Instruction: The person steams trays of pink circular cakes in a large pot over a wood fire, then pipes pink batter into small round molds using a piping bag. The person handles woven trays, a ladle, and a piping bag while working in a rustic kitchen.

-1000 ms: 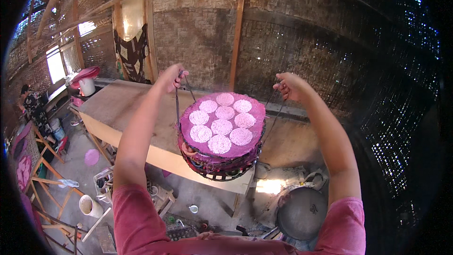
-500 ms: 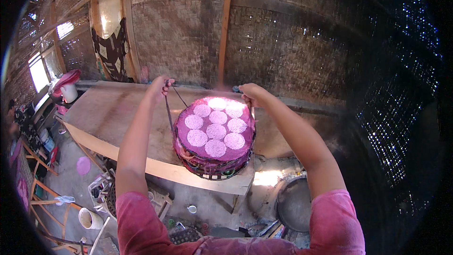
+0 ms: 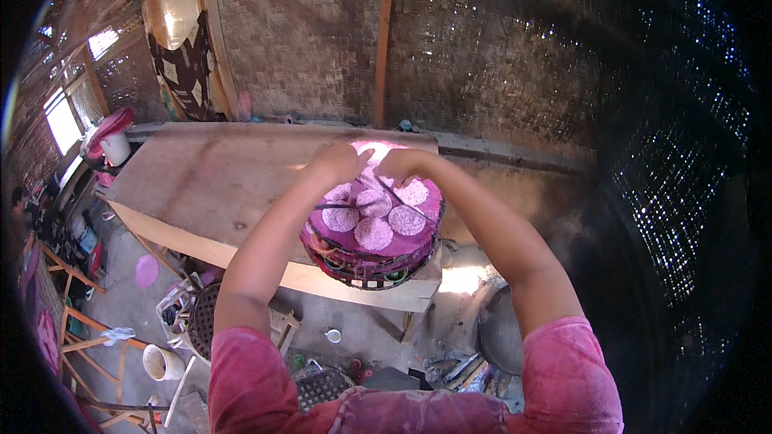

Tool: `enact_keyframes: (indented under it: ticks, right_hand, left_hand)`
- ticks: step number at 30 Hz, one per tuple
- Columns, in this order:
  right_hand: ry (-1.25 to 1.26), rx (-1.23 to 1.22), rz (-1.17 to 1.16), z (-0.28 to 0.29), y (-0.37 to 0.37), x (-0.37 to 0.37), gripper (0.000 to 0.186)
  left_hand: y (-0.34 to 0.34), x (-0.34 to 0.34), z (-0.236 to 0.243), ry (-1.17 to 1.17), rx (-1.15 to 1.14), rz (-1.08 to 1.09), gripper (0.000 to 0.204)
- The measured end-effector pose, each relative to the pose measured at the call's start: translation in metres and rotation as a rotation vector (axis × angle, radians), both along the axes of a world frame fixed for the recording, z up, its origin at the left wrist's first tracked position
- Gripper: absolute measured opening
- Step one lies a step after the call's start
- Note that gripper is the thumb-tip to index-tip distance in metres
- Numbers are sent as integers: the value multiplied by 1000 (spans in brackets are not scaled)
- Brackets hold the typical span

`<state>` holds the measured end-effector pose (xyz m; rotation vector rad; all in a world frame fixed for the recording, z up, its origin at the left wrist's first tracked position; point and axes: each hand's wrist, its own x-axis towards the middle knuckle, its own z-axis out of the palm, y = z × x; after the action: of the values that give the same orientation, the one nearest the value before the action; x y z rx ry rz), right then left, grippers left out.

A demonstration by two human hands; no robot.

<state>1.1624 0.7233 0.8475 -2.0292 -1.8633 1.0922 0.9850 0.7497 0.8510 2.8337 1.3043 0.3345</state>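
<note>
Head view: dark basket (image 3: 366, 281), topped with pink cloth (image 3: 404, 247) and pale round discs (image 3: 374, 233), stood near front edge of wooden desk (image 3: 201, 185). Left hand (image 3: 342, 164) and right hand (image 3: 400, 164) were close together above discs, fingers closed on dark straps (image 3: 404, 201). Beyond desk, round dark pan (image 3: 498, 333) lay right, pale bucket (image 3: 171, 365) left.

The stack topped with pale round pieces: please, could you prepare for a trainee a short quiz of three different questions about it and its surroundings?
1. Choose one. The pale round pieces lie on:
A) a green tray
B) a purple surface
C) a white plate

2. True or false: the left hand and the right hand are close together.

3. Short answer: on which side of the picture is the large dark pan?

Key: 1. B; 2. True; 3. Right.
</note>
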Motion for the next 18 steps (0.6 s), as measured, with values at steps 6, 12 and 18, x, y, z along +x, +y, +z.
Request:
enact_keyframes:
  ticks: [6, 12, 18]
  right_hand:
    - [-505, 449, 209, -8, -36, 0, 27]
    - [-203, 618, -216, -58, -73, 90, 24]
    - [471, 238, -654, -137, -80, 146, 21]
  left_hand:
    - [-29, -32, -10, -558, -27, -46, 34]
    - [-13, -109, -103, -835, -142, 175, 26]
    - [-32, -112, -164, -789, 62, 280, 29]
